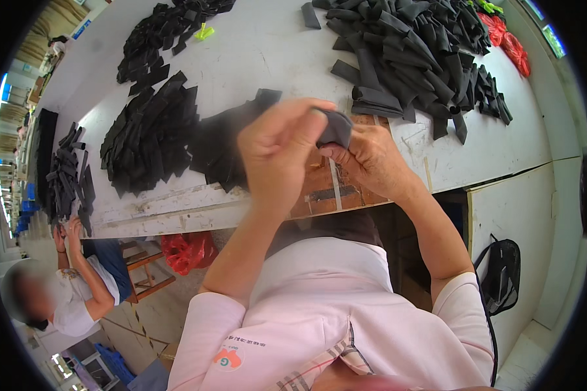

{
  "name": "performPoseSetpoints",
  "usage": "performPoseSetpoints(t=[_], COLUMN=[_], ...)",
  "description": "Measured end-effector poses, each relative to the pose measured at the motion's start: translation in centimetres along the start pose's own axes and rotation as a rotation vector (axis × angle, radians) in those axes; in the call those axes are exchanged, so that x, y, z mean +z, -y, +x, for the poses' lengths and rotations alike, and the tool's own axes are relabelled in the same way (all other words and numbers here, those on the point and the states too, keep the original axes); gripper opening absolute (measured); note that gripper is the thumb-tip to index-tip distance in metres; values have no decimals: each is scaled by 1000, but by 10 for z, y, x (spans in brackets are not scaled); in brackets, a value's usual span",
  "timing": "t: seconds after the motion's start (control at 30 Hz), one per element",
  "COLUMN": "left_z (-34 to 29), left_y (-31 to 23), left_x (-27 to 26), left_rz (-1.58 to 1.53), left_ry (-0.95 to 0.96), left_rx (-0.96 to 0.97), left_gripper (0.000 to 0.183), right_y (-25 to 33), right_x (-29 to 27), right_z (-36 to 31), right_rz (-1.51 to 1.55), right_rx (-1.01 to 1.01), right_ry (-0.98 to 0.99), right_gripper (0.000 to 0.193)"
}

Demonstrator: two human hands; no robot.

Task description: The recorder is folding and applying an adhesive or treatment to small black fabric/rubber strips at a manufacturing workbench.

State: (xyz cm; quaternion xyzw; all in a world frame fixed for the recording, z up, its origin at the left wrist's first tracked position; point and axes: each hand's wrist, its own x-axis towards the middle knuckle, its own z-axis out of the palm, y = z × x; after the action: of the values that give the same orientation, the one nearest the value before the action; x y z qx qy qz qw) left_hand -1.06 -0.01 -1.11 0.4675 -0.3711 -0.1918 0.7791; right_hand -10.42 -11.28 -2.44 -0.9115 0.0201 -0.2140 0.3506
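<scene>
Between my two hands, above the table's front edge, is a small black fabric piece (336,130), bent or folded over. My left hand (277,140) pinches its left side with thumb and fingers. On its right side my right hand (368,156) grips it, the thumb pressed at the lower edge. Just left of my left hand, partly hidden by it, lies a spread pile of flat black pieces (218,143). Beyond my right hand rises a big heap of dark tube-like fabric pieces (404,52).
More black pieces lie in a pile (150,137) at left and another (163,32) at the back. A brown board (313,186) sits at the table edge before me. Red bags (507,42) lie at far right. At left another person (78,287) handles black pieces.
</scene>
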Motion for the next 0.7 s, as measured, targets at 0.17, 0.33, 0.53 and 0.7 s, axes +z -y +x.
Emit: performPoseSetpoints(t=[0.17,0.33,0.53,0.7], left_z=[-8,-9,3,9], left_y=[5,4,-10,11], left_x=[-18,-15,-13,-29], left_rz=[-397,-302,191,443], left_ry=[-93,-87,-70,-104], left_rx=[-46,-66,71,14], left_gripper=[13,14,5,8], right_y=[-11,-9,2,0], right_x=[8,16,5,-2], right_z=[-6,-9,-7,2], right_rz=[-90,-47,-22,62], right_rx=[52,87,15,179], right_ry=[44,31,28,191], right_gripper=[23,25,29,30])
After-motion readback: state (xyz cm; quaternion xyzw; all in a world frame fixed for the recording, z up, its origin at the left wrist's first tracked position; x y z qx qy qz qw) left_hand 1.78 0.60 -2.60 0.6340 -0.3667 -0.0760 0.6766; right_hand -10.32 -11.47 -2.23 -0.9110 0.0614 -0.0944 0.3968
